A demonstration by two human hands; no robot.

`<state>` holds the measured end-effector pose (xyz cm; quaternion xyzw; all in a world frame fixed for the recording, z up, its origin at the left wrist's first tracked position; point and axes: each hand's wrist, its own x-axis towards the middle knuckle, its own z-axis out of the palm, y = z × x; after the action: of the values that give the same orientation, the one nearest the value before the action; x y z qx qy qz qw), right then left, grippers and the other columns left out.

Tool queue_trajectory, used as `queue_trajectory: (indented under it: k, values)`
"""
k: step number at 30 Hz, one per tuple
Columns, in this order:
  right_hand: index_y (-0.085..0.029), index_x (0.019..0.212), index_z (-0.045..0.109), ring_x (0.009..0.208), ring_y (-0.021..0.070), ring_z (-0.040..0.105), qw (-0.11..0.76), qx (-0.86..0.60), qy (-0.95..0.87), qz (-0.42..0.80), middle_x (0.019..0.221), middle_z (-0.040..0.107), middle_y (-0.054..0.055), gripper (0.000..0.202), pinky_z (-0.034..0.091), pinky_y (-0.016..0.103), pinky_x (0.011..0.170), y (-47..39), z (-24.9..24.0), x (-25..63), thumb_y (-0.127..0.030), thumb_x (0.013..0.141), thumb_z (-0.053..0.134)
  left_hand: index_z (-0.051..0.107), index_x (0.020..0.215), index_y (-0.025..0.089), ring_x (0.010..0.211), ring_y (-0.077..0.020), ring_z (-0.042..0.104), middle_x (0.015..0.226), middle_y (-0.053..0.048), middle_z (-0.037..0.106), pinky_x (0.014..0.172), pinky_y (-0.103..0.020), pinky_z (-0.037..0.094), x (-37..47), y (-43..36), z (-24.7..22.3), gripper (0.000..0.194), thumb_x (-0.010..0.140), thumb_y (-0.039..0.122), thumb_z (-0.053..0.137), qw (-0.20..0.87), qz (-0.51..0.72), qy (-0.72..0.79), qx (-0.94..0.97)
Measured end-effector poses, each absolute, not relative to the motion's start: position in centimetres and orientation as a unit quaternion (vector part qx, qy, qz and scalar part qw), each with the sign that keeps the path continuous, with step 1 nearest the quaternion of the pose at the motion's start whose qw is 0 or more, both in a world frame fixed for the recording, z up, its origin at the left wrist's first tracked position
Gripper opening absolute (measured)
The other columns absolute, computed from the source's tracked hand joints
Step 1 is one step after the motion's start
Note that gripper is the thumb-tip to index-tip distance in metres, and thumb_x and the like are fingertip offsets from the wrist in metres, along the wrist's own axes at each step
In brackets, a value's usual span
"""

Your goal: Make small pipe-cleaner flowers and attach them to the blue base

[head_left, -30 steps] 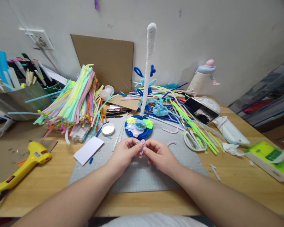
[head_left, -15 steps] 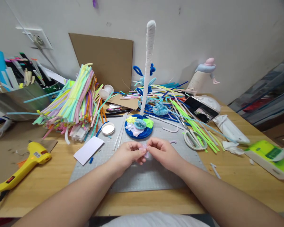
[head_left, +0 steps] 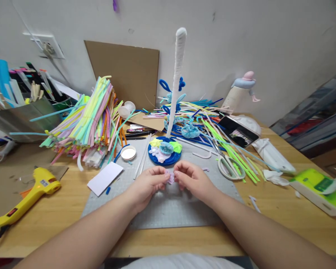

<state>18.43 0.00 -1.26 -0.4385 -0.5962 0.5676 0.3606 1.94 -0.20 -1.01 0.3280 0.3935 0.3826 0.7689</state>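
Between my two hands is a small light-purple pipe-cleaner piece [head_left: 171, 177], partly covered by fingers. My left hand [head_left: 152, 184] pinches its left side with thumb and forefinger, and my right hand [head_left: 190, 181] pinches its right side. Both are held above the grey cutting mat [head_left: 179, 216]. Just beyond them stands a round blue base [head_left: 164, 163] bearing yellow, white, green and blue fuzzy shapes. A tall white wrapped stem [head_left: 177, 78] rises behind or from that base; which one I cannot tell. Blue loops show beside the stem.
At left lie a yellow glue gun [head_left: 30, 198], a white card [head_left: 105, 178] and a big bundle of pastel pipe cleaners [head_left: 86, 119]. Scissors [head_left: 231, 168], green pipe cleaners [head_left: 238, 153], a phone [head_left: 238, 130] and a green box [head_left: 322, 190] are at right. Cardboard [head_left: 126, 73] leans on the wall.
The fingers have shifted slightly around the light-purple piece, and more of it shows between them. The whole view has moved a little; objects on the table stay put.
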Motion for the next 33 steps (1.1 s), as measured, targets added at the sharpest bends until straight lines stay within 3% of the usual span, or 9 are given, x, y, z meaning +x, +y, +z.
queue_trajectory:
  k: [4,8,16,21,27,33]
  values:
    - [-0.017,0.08,0.054,0.054,0.0083,0.049,0.333,-0.417,-0.625,0.569,0.072,0.057,0.0,0.016,0.04,0.019,0.047,-0.06,-1.38,18.3,-0.034,0.081,0.053,0.058,0.074,0.013,0.056,-0.0062,0.053,0.066,0.0,0.059,0.052,-0.016,0.04,1.93,-0.25,-0.76,0.015,0.068,0.022,0.069,0.778,0.386,0.381,0.317]
    - [-0.017,0.074,0.053,0.049,0.0075,0.047,0.329,-0.424,-0.615,0.578,0.065,0.054,-0.002,0.018,0.039,0.019,0.044,-0.06,-1.51,18.16,-0.033,0.081,0.051,0.059,0.077,0.013,0.058,-0.0096,0.057,0.067,-0.002,0.061,0.055,-0.02,0.045,1.91,-0.25,-0.67,0.02,0.069,0.027,0.069,0.794,0.349,0.379,0.321]
    - [-0.017,0.073,0.054,0.047,0.0071,0.046,0.311,-0.426,-0.641,0.557,0.065,0.057,-0.002,0.016,0.037,0.019,0.044,-0.29,-1.11,18.13,-0.031,0.081,0.05,0.058,0.072,0.011,0.052,-0.0101,0.057,0.059,-0.002,0.062,0.052,-0.022,0.046,2.25,-0.08,-1.34,0.029,0.061,0.033,0.074,0.717,0.368,0.426,0.41]
    - [-0.017,0.065,0.049,0.038,0.0052,0.039,0.322,-0.43,-0.591,0.602,0.05,0.051,-0.005,0.018,0.031,0.017,0.038,-0.16,-1.04,18.08,-0.029,0.079,0.051,0.056,0.069,0.012,0.05,-0.0099,0.056,0.055,-0.001,0.06,0.051,-0.022,0.047,2.59,-0.29,-0.99,0.028,0.062,0.032,0.074,0.702,0.382,0.429,0.42]
    - [-0.017,0.067,0.049,0.034,0.0047,0.038,0.337,-0.429,-0.543,0.638,0.044,0.047,-0.008,0.018,0.029,0.016,0.036,0.42,-1.57,18.35,-0.031,0.077,0.052,0.059,0.079,0.012,0.059,-0.0108,0.06,0.068,-0.005,0.064,0.056,-0.022,0.049,2.25,-0.16,-0.84,0.024,0.07,0.032,0.068,0.768,0.359,0.398,0.35]
    - [-0.017,0.068,0.049,0.037,0.005,0.04,0.356,-0.428,-0.547,0.626,0.047,0.046,-0.008,0.017,0.03,0.016,0.037,0.12,-1.2,18.19,-0.032,0.075,0.055,0.058,0.073,0.011,0.055,-0.0083,0.057,0.067,-0.003,0.061,0.054,-0.02,0.048,2.06,-0.1,-0.61,0.018,0.068,0.024,0.07,0.781,0.343,0.392,0.343]
